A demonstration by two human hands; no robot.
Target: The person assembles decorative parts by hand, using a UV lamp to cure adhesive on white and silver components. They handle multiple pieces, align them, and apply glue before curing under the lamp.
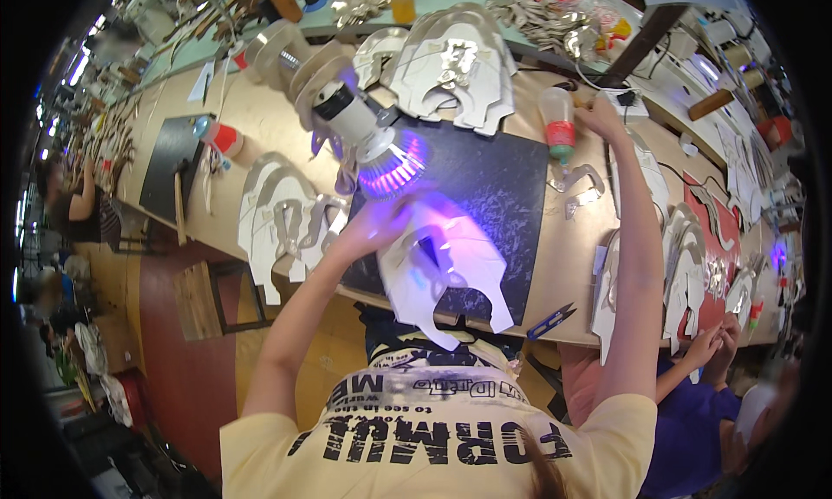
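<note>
A pale yellow T-shirt [299,464] with dark lettering fills the lower foreground. Just beyond it, a white cut-out piece [477,261] with two rounded prongs lies partly over a dark mat [507,183], its prongs pointing back toward the shirt. The left hand [377,225] touches its upper left edge, fingers bent; purple glare hides the fingertips, so I cannot tell whether they are closed on it. Small snips [552,322] lie to the right at the table edge. A lit lamp [390,165] shines purple right above the piece. Farther out, the right hand [604,122] is partly curled just beside a red-labelled bottle [557,118], green cap toward the wearer; I cannot tell if it grips it. Stacked white pieces [414,79] lie beyond the mat, before a pale green counter [472,3].
</note>
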